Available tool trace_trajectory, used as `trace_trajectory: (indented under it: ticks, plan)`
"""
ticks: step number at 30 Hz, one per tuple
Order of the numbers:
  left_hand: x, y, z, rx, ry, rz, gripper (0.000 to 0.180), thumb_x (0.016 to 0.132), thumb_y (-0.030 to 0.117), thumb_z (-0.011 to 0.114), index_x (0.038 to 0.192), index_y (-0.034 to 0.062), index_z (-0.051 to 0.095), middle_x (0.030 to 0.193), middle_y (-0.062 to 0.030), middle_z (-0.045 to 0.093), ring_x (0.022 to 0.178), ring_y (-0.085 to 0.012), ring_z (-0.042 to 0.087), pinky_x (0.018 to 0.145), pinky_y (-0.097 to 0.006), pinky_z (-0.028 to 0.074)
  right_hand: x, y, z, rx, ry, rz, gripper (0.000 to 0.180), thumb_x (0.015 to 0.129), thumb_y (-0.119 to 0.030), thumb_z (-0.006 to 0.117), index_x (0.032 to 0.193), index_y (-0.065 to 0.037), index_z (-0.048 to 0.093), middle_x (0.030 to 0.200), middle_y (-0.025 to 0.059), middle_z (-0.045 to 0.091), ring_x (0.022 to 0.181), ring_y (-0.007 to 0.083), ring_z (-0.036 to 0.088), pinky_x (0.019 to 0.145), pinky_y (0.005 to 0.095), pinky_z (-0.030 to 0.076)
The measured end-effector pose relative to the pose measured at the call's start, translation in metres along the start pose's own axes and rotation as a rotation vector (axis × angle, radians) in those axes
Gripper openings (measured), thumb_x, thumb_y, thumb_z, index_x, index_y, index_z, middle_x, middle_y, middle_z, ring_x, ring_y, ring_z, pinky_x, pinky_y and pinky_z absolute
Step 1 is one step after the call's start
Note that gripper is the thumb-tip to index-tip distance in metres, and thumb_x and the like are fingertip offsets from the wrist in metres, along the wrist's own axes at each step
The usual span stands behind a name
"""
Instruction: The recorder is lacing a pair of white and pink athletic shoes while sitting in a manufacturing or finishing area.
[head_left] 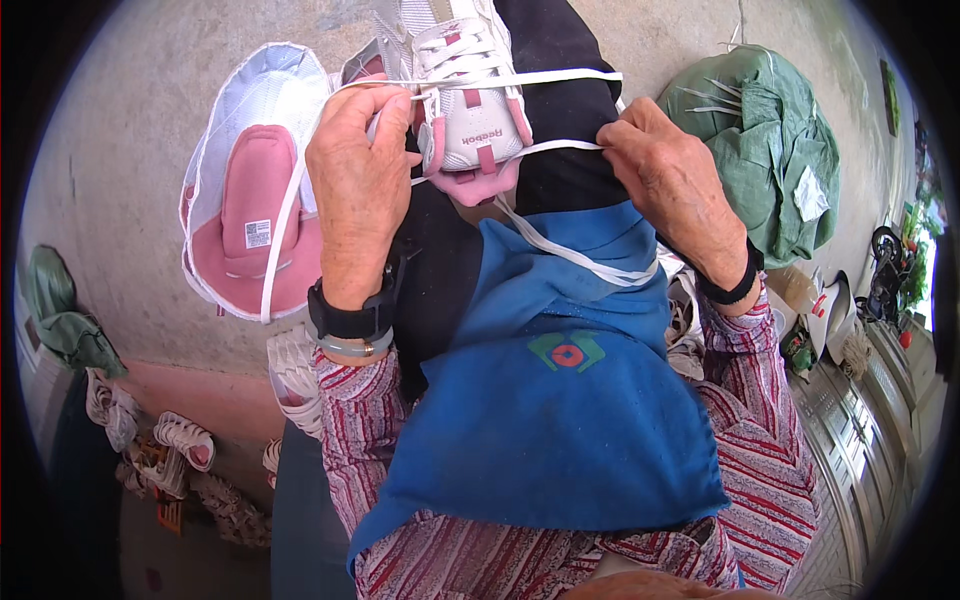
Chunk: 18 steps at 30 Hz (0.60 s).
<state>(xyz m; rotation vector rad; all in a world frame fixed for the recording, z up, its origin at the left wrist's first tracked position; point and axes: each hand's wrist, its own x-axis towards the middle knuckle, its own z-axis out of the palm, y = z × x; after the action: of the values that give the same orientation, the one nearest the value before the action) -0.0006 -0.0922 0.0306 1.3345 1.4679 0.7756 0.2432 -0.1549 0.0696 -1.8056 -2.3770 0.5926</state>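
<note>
A grey concrete floor (130,180) is spreading across the upper part of the frame. Right of top centre, the right hand (665,165) is pinching a lower strand of white lace (565,145) between thumb and fingertips; left of top centre, the left hand (360,160) is holding thumb and forefinger close together, though whether they are clamping the upper strand (560,76) I cannot tell. The white-and-pink sneaker (470,130) is lying between the hands at top centre, its long axis running up and down the frame and both strands crossing sideways; it is sitting just beside the left fingers and well apart from the right ones, so the left hand is lying nearer. Black trousers (560,110) are showing under it, and a blue apron (560,440) is covering the centre below. Left of the hands, an open white-and-pink shoe upper (275,95) is exposing a pink tongue (260,180). At upper right, a green sack (745,150) is bulging, its contents hidden; pale shoes (185,440) are lying at lower left.
</note>
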Motion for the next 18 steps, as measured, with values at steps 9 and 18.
trace_trajectory:
  ticks: [9,18]
  plan:
    - [0.014,-0.004,0.002,0.339,-0.043,0.208,0.021,0.088,0.017,0.060,0.094,-0.0026,0.065,0.089,-0.0071,0.063,0.073,-0.0124,0.062,0.056,-0.023,0.055,0.020,-0.008,0.028,0.054,-0.049,-0.131,0.018,0.081,-0.008,0.060,0.098,-0.006,0.057,0.092,0.0086,0.052,0.073,0.0292,0.059,0.060,0.0372,0.048]
    - [0.008,-0.003,-0.002,0.539,0.097,0.385,0.026,0.084,0.017,0.065,0.102,-0.0020,0.062,0.085,-0.0137,0.066,0.071,-0.0243,0.064,0.061,-0.033,0.051,0.028,-0.019,0.042,0.038,0.039,-0.230,0.008,0.073,-0.004,0.058,0.080,-0.001,0.055,0.087,0.0133,0.050,0.069,0.0304,0.060,0.058,0.0391,0.050]
